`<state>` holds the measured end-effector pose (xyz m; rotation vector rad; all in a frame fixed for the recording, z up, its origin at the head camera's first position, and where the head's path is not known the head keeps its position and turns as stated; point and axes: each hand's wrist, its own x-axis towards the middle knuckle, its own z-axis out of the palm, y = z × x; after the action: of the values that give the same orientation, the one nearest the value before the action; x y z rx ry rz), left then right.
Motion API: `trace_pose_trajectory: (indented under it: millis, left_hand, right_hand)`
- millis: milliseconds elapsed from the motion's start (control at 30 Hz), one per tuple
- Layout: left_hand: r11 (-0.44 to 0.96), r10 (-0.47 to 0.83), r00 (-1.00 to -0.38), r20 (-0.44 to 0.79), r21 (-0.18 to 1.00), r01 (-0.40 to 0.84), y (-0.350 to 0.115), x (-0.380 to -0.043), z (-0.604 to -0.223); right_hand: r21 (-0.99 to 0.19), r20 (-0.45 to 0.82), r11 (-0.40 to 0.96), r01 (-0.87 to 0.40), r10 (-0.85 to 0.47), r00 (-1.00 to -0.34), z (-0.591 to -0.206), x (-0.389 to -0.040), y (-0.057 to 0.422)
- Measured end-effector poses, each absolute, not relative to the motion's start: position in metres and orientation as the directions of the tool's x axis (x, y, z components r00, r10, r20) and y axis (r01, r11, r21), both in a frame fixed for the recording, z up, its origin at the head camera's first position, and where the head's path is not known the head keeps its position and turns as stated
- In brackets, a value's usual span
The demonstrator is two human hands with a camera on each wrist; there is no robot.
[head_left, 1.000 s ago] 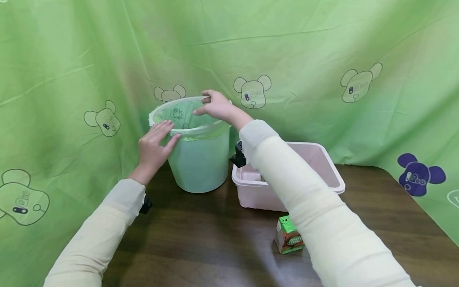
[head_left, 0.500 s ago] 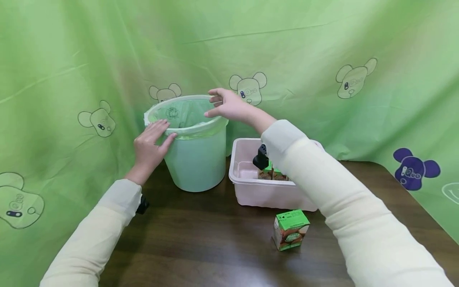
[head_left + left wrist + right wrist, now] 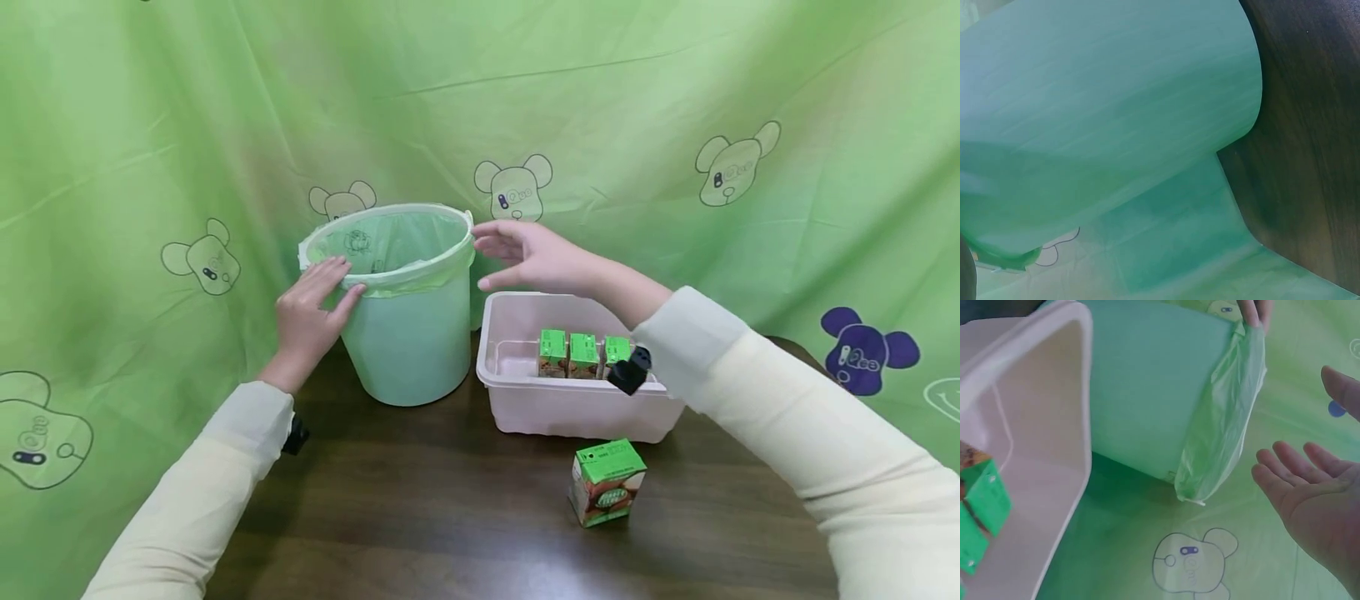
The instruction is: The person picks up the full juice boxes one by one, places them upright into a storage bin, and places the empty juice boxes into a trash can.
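Observation:
A pale green trash bin (image 3: 408,350), lined with a thin light green plastic bag (image 3: 427,277), stands upright on the table. My left hand (image 3: 306,323) rests on the front-left of its rim, fingers lying over the top edge and thumb along the outside. To the right of the rim hovers my right hand (image 3: 551,260), fingers spread and holding nothing. The right wrist view shows this right hand (image 3: 1316,500) apart from the bag (image 3: 1225,419) folded over the rim. Mostly the bin's side wall (image 3: 1110,106) fills the left wrist view.
Beside the bin sits a pink plastic basket (image 3: 577,410) holding several small green-topped drink cartons (image 3: 552,343). Another such carton (image 3: 607,485) stands on the dark wood table (image 3: 420,500) in front of it. A green curtain (image 3: 600,100) with bear prints hangs behind.
My right hand has come out from over the bin's mouth and moved right, past the rim, uncovering the cartons in the basket. My left hand has stayed at the rim.

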<state>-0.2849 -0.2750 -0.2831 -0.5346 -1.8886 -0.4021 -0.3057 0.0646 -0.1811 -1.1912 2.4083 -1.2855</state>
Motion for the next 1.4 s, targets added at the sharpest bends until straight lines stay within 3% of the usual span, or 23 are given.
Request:
trace_pose_trajectory:
  millis: [600, 867, 1067, 1400]
  left_hand:
    - [0.841, 0.189, -0.324, 0.927, 0.018, 0.541, -0.276, -0.287, -0.282]
    - [0.844, 0.189, -0.328, 0.926, 0.018, 0.537, -0.276, -0.286, -0.281]
    - [0.844, 0.186, -0.323, 0.928, 0.017, 0.536, -0.276, -0.286, -0.281]
    - [0.844, 0.182, -0.331, 0.926, 0.026, 0.536, -0.276, -0.285, -0.283]
  right_hand:
    - [-0.817, 0.278, 0.146, -0.558, -0.748, -0.602, -0.245, -0.261, 0.147]
    - [-0.802, 0.367, -0.031, -0.596, -0.813, -0.452, -0.284, -0.243, 0.173]
    - [-0.806, 0.32, -0.007, -0.592, -0.847, -0.425, -0.307, -0.233, 0.186]
    - [-0.851, 0.247, 0.02, -0.525, -0.866, -0.434, -0.341, -0.234, 0.199]
